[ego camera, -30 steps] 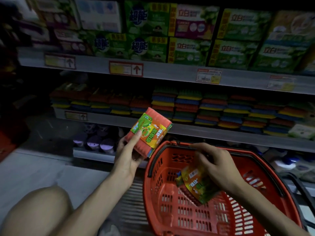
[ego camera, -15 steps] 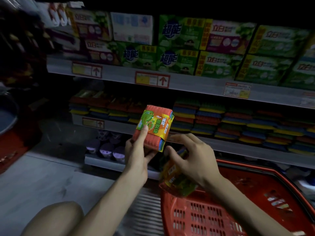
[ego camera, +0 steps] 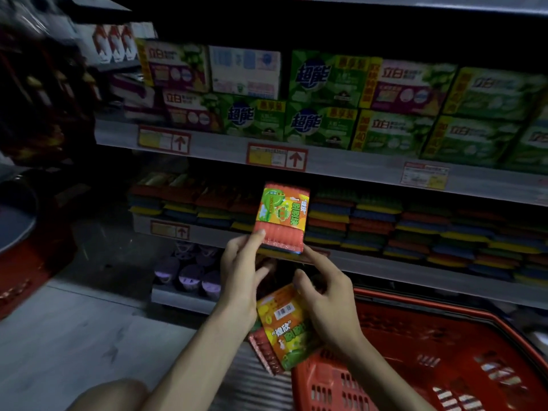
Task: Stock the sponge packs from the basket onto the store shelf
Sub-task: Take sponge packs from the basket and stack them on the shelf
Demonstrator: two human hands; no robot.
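The bare left forearm [ego camera: 189, 366] and right forearm [ego camera: 382, 372] rise from the lower edge of view and converge. The left hand [ego camera: 240, 271] pinches the bottom edge of an upright orange ribbed sponge pack with a green-and-yellow label [ego camera: 281, 216], forefinger straight up its front. The right hand [ego camera: 326, 295], palm down, stretches its forefinger to that pack's lower right corner. Its other fingers curl round a second, tilted orange sponge pack [ego camera: 281, 330]. A bare knee [ego camera: 112, 393] shows bottom left.
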